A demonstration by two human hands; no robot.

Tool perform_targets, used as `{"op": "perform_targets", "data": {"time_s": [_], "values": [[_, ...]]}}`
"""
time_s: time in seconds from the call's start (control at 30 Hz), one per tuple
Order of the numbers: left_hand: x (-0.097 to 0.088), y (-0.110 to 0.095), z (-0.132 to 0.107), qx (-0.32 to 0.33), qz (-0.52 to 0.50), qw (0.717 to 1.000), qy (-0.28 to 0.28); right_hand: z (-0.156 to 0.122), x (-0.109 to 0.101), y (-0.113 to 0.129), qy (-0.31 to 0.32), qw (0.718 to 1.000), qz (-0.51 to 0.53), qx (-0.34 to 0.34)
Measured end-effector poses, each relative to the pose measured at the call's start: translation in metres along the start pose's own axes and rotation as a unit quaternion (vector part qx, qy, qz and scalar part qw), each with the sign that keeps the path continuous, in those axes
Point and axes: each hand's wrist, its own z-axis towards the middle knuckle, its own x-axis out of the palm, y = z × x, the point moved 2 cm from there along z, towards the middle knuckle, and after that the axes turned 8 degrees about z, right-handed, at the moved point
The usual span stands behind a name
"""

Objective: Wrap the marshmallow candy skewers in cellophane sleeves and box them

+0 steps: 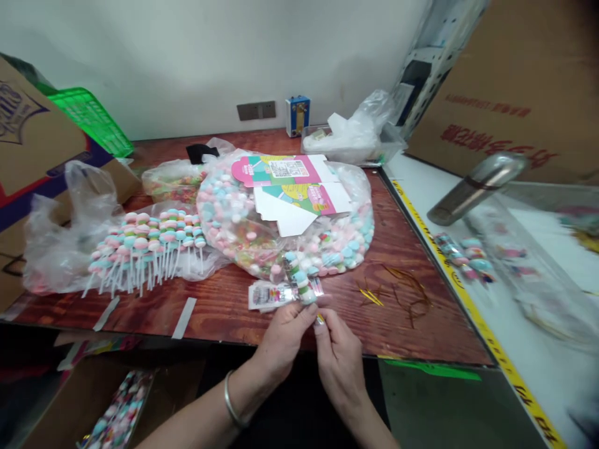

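Observation:
My left hand point(284, 337) and my right hand point(337, 355) meet at the table's near edge. Their fingertips pinch the bottom of a clear sleeve of stacked pastel candies point(299, 280), which stands tilted above them. A gold twist tie point(321, 319) shows between my fingers at the sleeve's neck. A printed label packet point(269, 294) lies just left of the sleeve, touching my left fingers. A bracelet is on my left wrist.
A big clear bag of pastel candies point(234, 224) with flat printed cartons point(290, 181) on it lies behind. Candy lollipops point(150, 243) lie at left. Loose gold ties point(397, 290) lie at right. A metal flask point(472, 187) and packed sleeves point(463, 252) rest on the white surface.

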Motion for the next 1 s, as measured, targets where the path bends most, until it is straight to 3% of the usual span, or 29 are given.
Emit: {"op": "perform_targets", "data": {"time_s": [0.03,0.07,0.13,0.17,0.2,0.27,0.33,0.43,0.47,0.57,0.6,0.67,0.7,0.77,0.83,1.0], "values": [[-0.003,-0.001,0.0,-0.021,0.014,0.999,0.028,-0.003,0.0,-0.001,0.02,0.99,0.117,0.077],[-0.005,-0.001,-0.001,-0.046,0.018,0.997,0.064,-0.006,0.002,-0.003,0.048,0.954,0.253,0.152],[-0.008,-0.001,-0.002,-0.09,0.0,0.987,0.136,-0.014,0.007,-0.005,0.117,0.826,0.489,0.255],[-0.008,0.0,-0.003,-0.106,-0.016,0.98,0.167,-0.018,0.009,-0.005,0.149,0.765,0.561,0.278],[-0.008,0.001,-0.004,-0.117,-0.033,0.974,0.192,-0.022,0.011,-0.006,0.178,0.723,0.602,0.288],[-0.005,0.006,-0.006,-0.13,-0.064,0.963,0.226,-0.028,0.013,-0.01,0.214,0.695,0.623,0.288],[0.001,0.013,-0.006,-0.142,-0.095,0.959,0.226,-0.031,0.012,-0.014,0.221,0.695,0.623,0.283],[0.011,0.021,-0.005,-0.15,-0.129,0.964,0.177,-0.032,0.007,-0.016,0.201,0.696,0.632,0.274],[0.013,0.022,-0.004,-0.148,-0.128,0.968,0.154,-0.03,0.003,-0.016,0.188,0.724,0.607,0.268],[0.013,0.019,0.003,-0.128,-0.085,0.984,0.088,-0.018,-0.017,-0.014,0.162,0.863,0.414,0.239],[0.011,0.016,0.007,-0.108,-0.062,0.99,0.063,-0.011,-0.028,-0.013,0.149,0.919,0.295,0.213],[0.003,0.011,0.015,-0.049,-0.005,0.999,0.012,0.008,-0.053,-0.009,0.087,0.986,0.025,0.14],[-0.002,0.008,0.018,-0.02,0.024,0.999,-0.012,0.019,-0.066,-0.008,0.021,0.984,-0.146,0.095],[-0.009,0.007,0.024,0.014,0.067,0.997,-0.039,0.04,-0.087,-0.008,-0.076,0.951,-0.289,0.075],[-0.014,0.008,0.027,0.023,0.089,0.995,-0.039,0.059,-0.096,-0.011,-0.12,0.929,-0.339,0.081],[-0.016,0.003,0.028,0.06,0.182,0.98,-0.046,0.087,-0.092,-0.021,-0.128,0.904,-0.402,0.066]]}}
